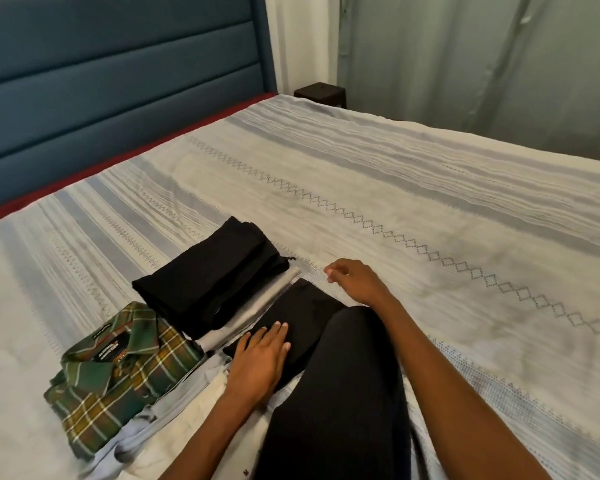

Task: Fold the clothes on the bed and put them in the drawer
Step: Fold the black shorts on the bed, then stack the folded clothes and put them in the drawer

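Observation:
A folded black garment (302,317) lies on the bed in front of me. My left hand (260,362) rests flat on its near end, fingers spread. My right hand (357,282) hovers just past its far right corner, fingers loosely curled and holding nothing. To the left sits a folded black pile (212,278) on top of a folded grey piece (253,313). A folded green plaid shirt (118,372) lies at the near left on light blue and white folded clothes (174,403). My knee in black trousers (343,393) covers the garment's near right part.
The bed has a pale striped cover (395,220) with wide open space to the right and far side. A blue padded headboard (118,81) stands at the left back. A dark small table (321,93) and grey curtains (482,64) are beyond the bed.

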A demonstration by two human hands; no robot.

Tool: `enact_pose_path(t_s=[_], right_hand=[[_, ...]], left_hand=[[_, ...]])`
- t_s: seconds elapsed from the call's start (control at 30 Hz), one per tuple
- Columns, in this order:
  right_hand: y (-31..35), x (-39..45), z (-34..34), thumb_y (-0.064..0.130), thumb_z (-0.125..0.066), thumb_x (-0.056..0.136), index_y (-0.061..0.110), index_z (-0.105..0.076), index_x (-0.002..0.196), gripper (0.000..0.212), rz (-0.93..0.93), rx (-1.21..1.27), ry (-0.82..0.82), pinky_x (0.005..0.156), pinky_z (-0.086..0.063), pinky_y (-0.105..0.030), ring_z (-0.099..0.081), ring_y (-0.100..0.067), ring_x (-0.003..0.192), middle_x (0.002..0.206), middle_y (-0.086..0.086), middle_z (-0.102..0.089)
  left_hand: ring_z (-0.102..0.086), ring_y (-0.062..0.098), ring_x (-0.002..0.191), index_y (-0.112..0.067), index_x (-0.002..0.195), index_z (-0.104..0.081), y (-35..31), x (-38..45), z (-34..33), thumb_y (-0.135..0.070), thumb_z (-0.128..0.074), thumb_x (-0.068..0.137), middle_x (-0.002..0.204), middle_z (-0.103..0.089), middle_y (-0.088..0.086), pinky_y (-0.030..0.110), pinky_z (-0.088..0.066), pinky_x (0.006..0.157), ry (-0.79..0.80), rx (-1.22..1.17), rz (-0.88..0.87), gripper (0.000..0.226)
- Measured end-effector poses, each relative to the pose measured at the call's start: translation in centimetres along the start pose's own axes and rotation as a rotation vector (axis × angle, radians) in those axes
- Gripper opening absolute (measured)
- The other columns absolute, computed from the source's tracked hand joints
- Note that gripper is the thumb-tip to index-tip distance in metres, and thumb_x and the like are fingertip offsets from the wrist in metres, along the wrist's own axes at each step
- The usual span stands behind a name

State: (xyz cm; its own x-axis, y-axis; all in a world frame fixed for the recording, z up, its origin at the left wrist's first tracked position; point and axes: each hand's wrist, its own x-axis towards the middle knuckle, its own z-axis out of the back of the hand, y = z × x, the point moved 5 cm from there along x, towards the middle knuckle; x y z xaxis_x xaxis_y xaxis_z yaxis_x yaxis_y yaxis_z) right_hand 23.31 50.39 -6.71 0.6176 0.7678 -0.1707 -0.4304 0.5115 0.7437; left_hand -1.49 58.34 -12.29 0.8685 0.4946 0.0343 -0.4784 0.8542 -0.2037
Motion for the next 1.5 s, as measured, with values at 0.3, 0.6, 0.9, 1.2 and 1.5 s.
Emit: enact_pose_path(t_s=[0.3,0.6,0.9,1.2,1.5], right_hand=[[-14.5,-7.4,11.7,0.064,-0.038,0.099,0.031,-0.038,0.152,0.063,-0.085,-0.541,-0.308,0.117,-0.024,-0.052,-0.028,-0.025,0.149,0.156,0.002,-0.042],[-32.7,-15.8,25.1,0.081,0.001,0.082,0.033,-0.02,0.159,0.093,-0.453,-0.624,-0.431,0.12,-0.004,-0.06,-0.007,-0.03,0.155,0.166,0.004,-0.02],[-51.7,-19.6,42.8,0.087,-0.002,0.083,0.032,-0.01,0.16,0.096,-0.615,-0.663,-0.581,0.118,0.002,-0.065,0.001,-0.034,0.155,0.169,-0.003,-0.004],[-64.6,-12.1,52.4,0.084,-0.017,0.09,0.038,-0.008,0.16,0.084,-0.397,-0.663,-0.481,0.119,0.005,-0.063,0.004,-0.024,0.155,0.169,0.002,0.002],[-65.0,-11.9,52.4,0.07,-0.03,0.099,0.026,-0.02,0.16,0.076,-0.313,-0.638,-0.622,0.117,-0.013,-0.067,-0.008,-0.034,0.154,0.167,-0.007,-0.013]], left_hand=[[-0.027,0.019,0.147,-0.026,0.159,-0.006,-13.5,12.4,8.1,-0.054,-0.035,0.102,0.164,-0.021,0.0,0.038,-0.019,0.122,-0.047,-0.215,-0.333,0.07],[-0.005,0.019,0.153,-0.029,0.159,-0.002,-40.3,22.5,-4.7,-0.063,-0.023,0.1,0.167,-0.001,-0.004,0.047,0.0,0.122,0.256,0.016,-0.741,0.071],[0.015,0.029,0.152,-0.027,0.158,0.01,-64.3,31.1,-16.4,-0.07,-0.021,0.096,0.165,0.018,0.001,0.061,0.011,0.115,0.2,-0.022,-0.599,0.082],[0.023,0.026,0.15,-0.036,0.156,0.013,-74.8,33.3,-24.4,-0.085,-0.01,0.087,0.164,0.02,-0.005,0.068,0.012,0.113,0.11,-0.048,-0.204,0.087],[0.006,0.033,0.153,-0.021,0.159,-0.012,-75.9,34.0,-25.3,-0.069,-0.027,0.092,0.167,0.001,0.005,0.074,-0.001,0.112,0.152,0.06,-0.167,0.084]])
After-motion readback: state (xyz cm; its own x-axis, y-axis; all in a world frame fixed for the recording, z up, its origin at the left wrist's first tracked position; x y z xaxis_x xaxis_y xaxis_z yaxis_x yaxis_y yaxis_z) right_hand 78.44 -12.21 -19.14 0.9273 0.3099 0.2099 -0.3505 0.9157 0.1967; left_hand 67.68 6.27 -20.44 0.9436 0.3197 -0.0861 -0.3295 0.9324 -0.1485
